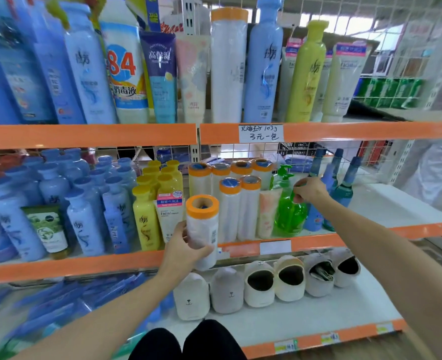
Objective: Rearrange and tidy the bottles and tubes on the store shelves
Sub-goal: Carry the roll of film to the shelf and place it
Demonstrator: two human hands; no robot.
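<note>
My left hand grips a white roll with an orange top, holding it upright in front of the middle shelf's orange edge. Behind it stand several matching orange-topped rolls. My right hand reaches into the middle shelf and pinches the pump neck of a green pump bottle. A peach tube stands just left of that bottle. Blue bottles lean right of my right hand.
Blue shampoo bottles, yellow bottles and a white facial tube fill the middle shelf's left. The top shelf holds tall bottles and tubes. Slippers line the bottom shelf. A person in white stands at right.
</note>
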